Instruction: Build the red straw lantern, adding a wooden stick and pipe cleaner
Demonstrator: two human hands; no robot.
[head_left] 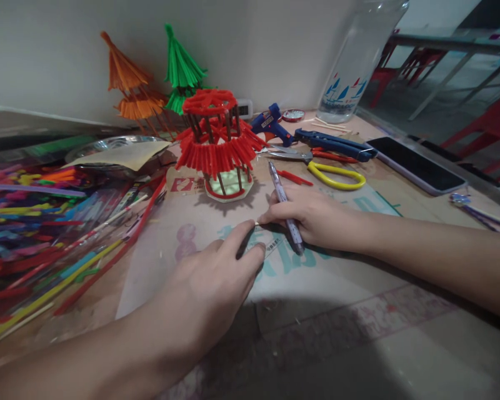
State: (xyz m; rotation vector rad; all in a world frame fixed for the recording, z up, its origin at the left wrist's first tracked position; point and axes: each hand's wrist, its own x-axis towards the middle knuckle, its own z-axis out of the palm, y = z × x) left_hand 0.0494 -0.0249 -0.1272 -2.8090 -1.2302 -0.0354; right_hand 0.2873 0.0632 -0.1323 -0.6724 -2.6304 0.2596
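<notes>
My right hand (312, 219) is closed around a clear purple pen (284, 204) that lies across its fingers, tip pointing down. Its fingertips also pinch a tiny pale piece (256, 223) where both hands meet. My left hand (214, 283) rests on the cardboard sheet (358, 289), thumb and forefinger pinched on the same small piece; what it is I cannot make out. Just beyond the hands stands a red pipe-cleaner pavilion model (216, 141) on brown sticks with a pale base.
A heap of colourful pipe cleaners in plastic (33, 222) fills the left. Orange (129, 89) and green (182, 69) models stand by the wall. A blue glue gun (273, 125), yellow-handled scissors (329, 172), blue pliers (335, 143), a phone (419, 165) and a big clear jar (358, 55) lie right.
</notes>
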